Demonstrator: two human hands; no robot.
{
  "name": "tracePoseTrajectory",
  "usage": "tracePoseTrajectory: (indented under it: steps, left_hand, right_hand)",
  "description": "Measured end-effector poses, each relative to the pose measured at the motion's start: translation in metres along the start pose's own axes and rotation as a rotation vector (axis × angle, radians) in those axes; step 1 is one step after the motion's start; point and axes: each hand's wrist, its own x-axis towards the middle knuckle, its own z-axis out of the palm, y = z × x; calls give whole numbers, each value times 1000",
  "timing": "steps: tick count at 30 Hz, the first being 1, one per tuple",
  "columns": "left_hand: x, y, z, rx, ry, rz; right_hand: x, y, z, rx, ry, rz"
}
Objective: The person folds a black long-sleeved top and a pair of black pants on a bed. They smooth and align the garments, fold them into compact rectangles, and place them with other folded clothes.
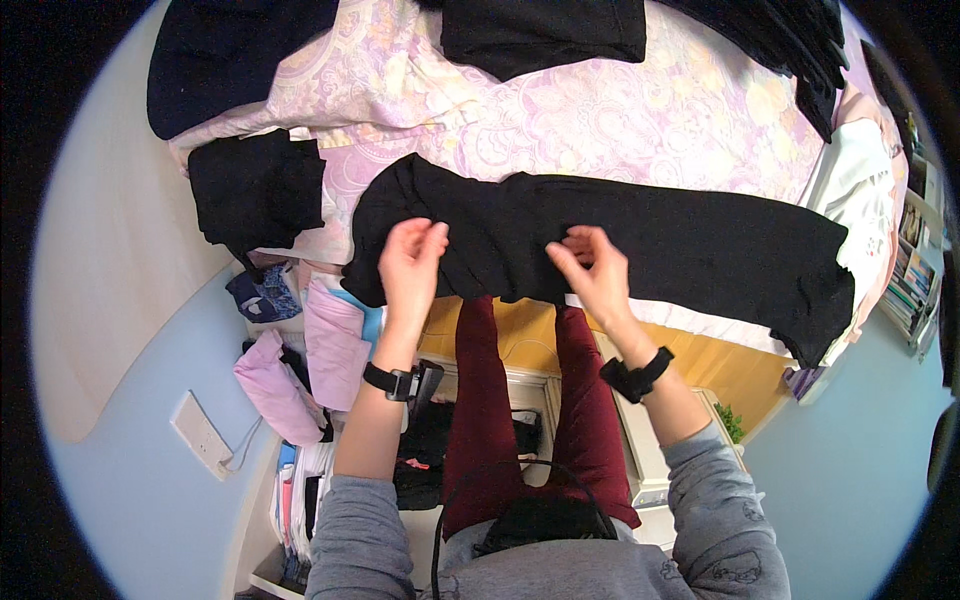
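A long black garment (690, 235), perhaps folded trousers, lies stretched from left to right along the near edge of the bed. Its left part is creased and bunched, while the right end hangs a little over the corner. My left hand (408, 262) is above the bunched part, its fingers loosely curled, with no cloth visible in them. Over the middle of the garment is my right hand (597, 272), thumb and fingers apart and holding nothing. Whether either hand touches the fabric I cannot tell. Each wrist wears a black strap.
A folded black garment (257, 190) rests at the bed's left corner. Further dark clothes (545, 35) lie across the far side of the patterned bedsheet (590, 120). Pink clothing (275, 385) and an open drawer of clothes (300, 500) are at the lower left. Shelves (910, 285) stand at right.
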Motion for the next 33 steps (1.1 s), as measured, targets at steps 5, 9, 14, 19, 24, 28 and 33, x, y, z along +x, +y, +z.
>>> tracePoseTrajectory:
  steps: [5,9,14,19,24,28,33]
  left_hand:
    - [-12,-17,9,166,-168,-99]
    - [-26,-17,17,-134,-180,-54]
    - [-43,-18,31,-459,-233,-256]
    - [-65,-24,34,-173,-436,-303]
    - [-81,-33,31,-333,-346,-397]
    - [-71,-35,21,-261,-317,-310]
    - [-56,-21,11,302,-185,-43]
  right_hand:
    - [-19,27,19,112,-97,69]
    - [-24,36,23,521,-125,46]
    - [-24,36,24,73,-169,-12]
    - [-17,44,13,471,-380,184]
    - [-37,62,1,330,-606,-23]
    - [-67,72,-4,419,-812,296]
    - [-101,78,-15,430,-872,389]
